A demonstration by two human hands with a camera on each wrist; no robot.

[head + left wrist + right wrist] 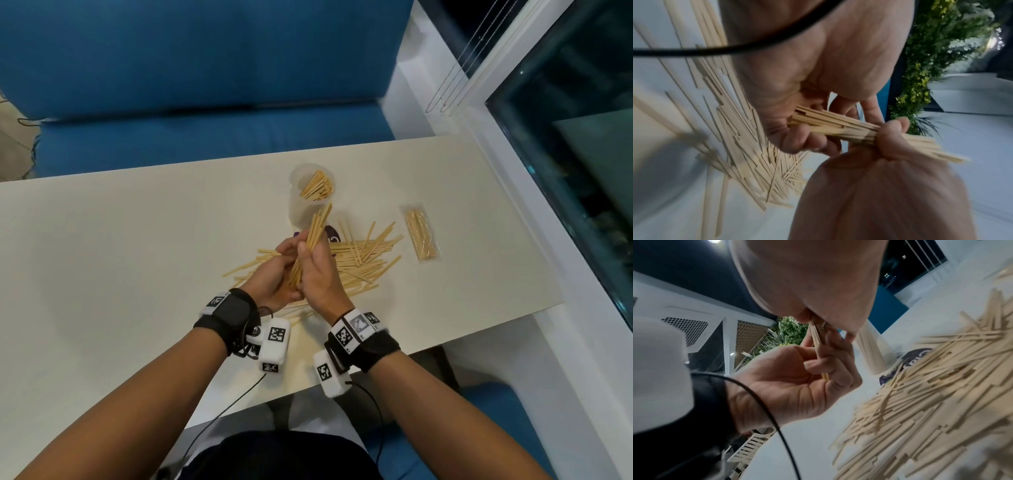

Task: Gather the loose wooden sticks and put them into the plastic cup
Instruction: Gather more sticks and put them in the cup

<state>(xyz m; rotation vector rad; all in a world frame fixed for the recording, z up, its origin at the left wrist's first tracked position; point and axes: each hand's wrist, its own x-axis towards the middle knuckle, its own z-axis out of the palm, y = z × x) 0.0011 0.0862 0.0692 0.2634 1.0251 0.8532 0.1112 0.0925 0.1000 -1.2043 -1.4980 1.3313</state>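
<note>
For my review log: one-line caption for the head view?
Both hands, left hand and right hand, grip a bundle of sticks near the plastic cup, above scattered loose sticks.

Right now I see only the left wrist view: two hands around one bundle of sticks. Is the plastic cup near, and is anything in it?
Observer: Yes. In the head view the plastic cup stands upright just beyond the bundle, and some sticks in the cup lean against its far side.
Operator: Is there anything on the table besides the loose pile?
Observer: A clear packet of sticks lies to the right of the loose pile, apart from it.
Operator: Is anything at the foot of the cup?
Observer: A dark purple printed item lies flat there, and some loose sticks lie over its edge.
</note>
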